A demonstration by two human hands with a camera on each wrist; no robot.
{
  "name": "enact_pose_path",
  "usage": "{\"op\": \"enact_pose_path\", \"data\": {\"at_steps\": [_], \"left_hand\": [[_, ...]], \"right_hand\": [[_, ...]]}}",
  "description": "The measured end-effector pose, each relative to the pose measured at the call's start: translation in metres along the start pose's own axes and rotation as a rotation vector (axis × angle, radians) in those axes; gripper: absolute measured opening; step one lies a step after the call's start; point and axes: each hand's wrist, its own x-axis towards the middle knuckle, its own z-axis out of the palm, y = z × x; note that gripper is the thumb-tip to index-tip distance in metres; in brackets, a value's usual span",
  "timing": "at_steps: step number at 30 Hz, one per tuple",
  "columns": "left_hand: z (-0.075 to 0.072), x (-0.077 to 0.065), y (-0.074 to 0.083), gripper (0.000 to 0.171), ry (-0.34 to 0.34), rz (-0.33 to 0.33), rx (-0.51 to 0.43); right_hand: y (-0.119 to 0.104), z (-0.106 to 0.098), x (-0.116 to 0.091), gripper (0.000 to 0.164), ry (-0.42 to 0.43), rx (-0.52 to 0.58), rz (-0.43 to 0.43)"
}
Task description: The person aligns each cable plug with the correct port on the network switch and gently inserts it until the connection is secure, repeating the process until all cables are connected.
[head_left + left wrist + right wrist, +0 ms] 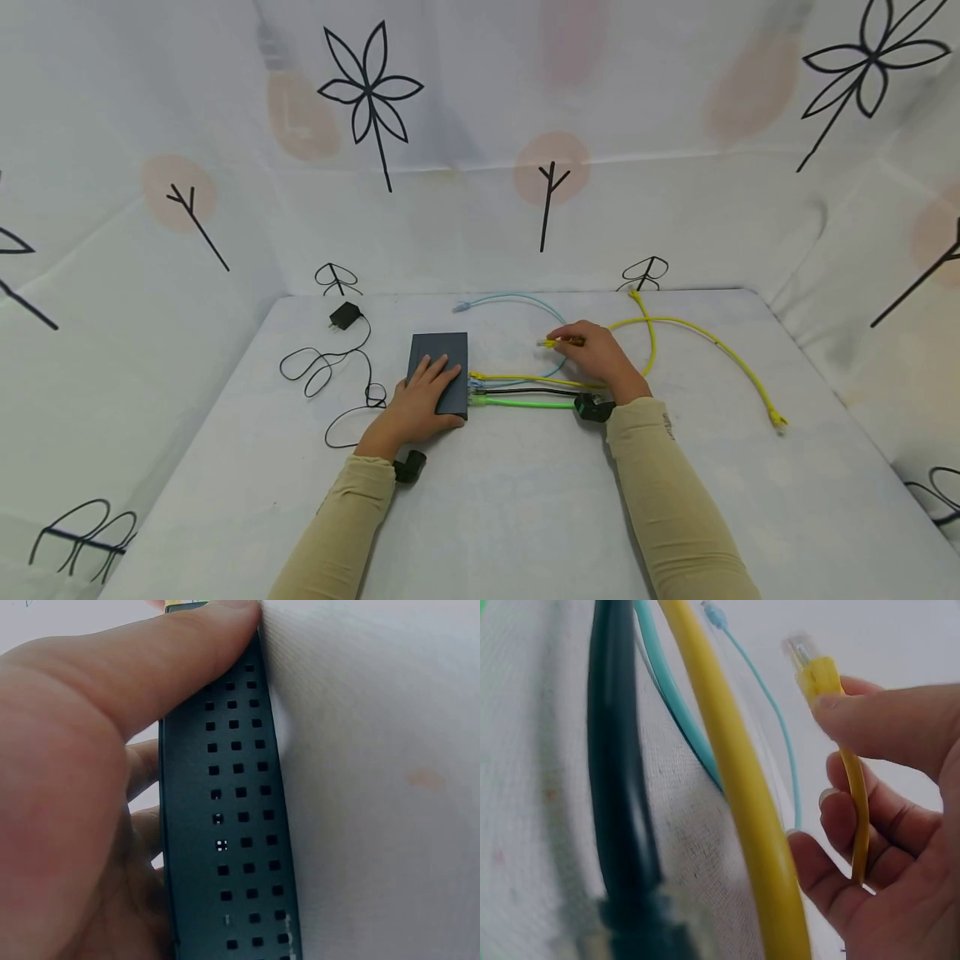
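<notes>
My left hand [416, 408] rests on a dark blue-grey network switch [442, 343], fingers spread straight across its top. The thumb lies along the near side, over the perforated wall [238, 787] in the left wrist view. On the switch's right side, yellow, light blue, black and green cables [528, 405] run out of the ports. My right hand [596, 350] is just right of the switch, above these cables. Between thumb and fingers it pinches the yellow network cable's connector [819, 677]; its clear tip points away from the fingertips, and the cord [861, 825] runs down across the palm.
A black power adapter [345, 315] with a looped thin cord [330, 358] lies left of the switch. Behind the right hand are a light blue cable's free plug [461, 307] and, to the right, yellow cable [720, 343] ending in a plug [777, 418]. Patterned white cloth walls surround the table.
</notes>
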Motion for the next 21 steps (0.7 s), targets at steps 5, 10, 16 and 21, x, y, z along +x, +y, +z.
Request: {"op": "enact_pose_path", "data": {"at_steps": [5, 10, 16, 21], "left_hand": [[0.0006, 0.0002, 0.0000, 0.087, 0.004, 0.004, 0.001], [0.0014, 0.0006, -0.0008, 0.087, 0.008, 0.006, 0.002], [0.0020, 0.0002, -0.0014, 0.087, 0.014, 0.011, 0.004], [0.0015, -0.0002, -0.0007, 0.087, 0.016, 0.011, 0.004]], "right_hand": [[0.0002, -0.0006, -0.0010, 0.023, -0.008, 0.028, -0.007], [0.0021, 0.0009, 0.0007, 0.022, 0.004, 0.006, -0.024], [0.0014, 0.0016, 0.0014, 0.021, 0.011, 0.008, -0.018], [0.0001, 0.0017, 0.0013, 0.016, 0.025, 0.015, -0.021]]}}
